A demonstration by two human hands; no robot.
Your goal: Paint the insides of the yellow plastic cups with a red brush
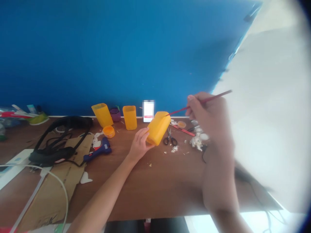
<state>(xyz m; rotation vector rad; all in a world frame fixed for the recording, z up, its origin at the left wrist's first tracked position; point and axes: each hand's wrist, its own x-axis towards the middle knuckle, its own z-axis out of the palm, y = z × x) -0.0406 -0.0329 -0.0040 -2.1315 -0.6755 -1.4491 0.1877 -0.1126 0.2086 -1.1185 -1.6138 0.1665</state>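
Note:
My left hand (140, 144) grips a yellow cup (159, 127) near its lower left end, tilted above the brown table. A thin red paintbrush (216, 96) is pinched in my right hand (204, 108), its tip at the upper part of the cup's side. Two more yellow containers, one leaning (102, 115) and one upright (130, 118), are by the blue wall. An open jar of orange-yellow paint (109, 131) sits in front of them. Black-handled scissors (170, 138) lie just right of the held cup.
A blue glue gun (99, 151), a black headset (52, 157) and cardboard (60, 187) lie at the left. A lit phone (148, 111) stands by the wall. White scraps (197, 141) and a red cutter (183, 130) are at the right. A purple cup (115, 114) stands behind.

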